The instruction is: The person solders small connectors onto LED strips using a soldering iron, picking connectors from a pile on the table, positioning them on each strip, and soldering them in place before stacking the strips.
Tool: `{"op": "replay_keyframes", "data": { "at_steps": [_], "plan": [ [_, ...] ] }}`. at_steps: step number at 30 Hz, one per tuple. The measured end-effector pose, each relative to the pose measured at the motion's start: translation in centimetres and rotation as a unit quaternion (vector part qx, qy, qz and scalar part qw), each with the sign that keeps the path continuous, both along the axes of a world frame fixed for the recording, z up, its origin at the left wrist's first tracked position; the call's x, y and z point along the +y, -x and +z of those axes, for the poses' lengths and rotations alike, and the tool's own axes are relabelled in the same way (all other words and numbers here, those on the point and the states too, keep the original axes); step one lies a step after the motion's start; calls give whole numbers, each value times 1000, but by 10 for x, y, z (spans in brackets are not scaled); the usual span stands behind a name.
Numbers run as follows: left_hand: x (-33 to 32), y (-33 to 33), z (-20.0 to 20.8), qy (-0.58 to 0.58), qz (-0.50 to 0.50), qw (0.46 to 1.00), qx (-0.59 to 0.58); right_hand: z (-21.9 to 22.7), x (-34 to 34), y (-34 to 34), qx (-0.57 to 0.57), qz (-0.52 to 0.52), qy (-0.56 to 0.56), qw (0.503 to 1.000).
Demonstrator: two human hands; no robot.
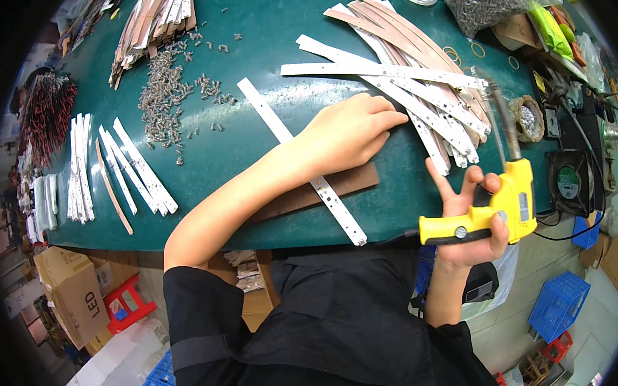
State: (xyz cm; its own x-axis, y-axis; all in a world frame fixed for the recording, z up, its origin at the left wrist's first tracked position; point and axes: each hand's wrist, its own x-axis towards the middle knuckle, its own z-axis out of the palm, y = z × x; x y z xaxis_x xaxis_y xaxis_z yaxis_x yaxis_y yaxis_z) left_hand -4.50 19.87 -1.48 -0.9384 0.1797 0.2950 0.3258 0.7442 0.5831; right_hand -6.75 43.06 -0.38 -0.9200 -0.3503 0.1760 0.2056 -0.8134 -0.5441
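My right grip (465,251) is loosely holding a yellow soldering gun (511,202); my left grip (348,134) is hovering half-curled, contents unclear, by the strip pile (399,72) at upper right; one white strip (336,207) is lying mid-frame across a brown block (358,183), seemingly unfinished; the others' progress I cannot judge

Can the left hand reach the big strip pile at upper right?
Probably yes: the left hand is just beside the strip pile, nothing visibly blocking it; the yellow soldering gun is over on the pile's right.
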Motion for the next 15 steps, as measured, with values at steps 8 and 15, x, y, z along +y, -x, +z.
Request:
{"op": "replay_keyframes", "data": {
  "at_steps": [8, 15],
  "plan": [
    [19, 25, 0, 31, 41, 999, 2, 31, -1, 22, 64, -26, 16, 998],
    [41, 41, -12, 64, 89, 993, 31, 32, -2, 24, 47, -22, 40, 998]
  ]
}}
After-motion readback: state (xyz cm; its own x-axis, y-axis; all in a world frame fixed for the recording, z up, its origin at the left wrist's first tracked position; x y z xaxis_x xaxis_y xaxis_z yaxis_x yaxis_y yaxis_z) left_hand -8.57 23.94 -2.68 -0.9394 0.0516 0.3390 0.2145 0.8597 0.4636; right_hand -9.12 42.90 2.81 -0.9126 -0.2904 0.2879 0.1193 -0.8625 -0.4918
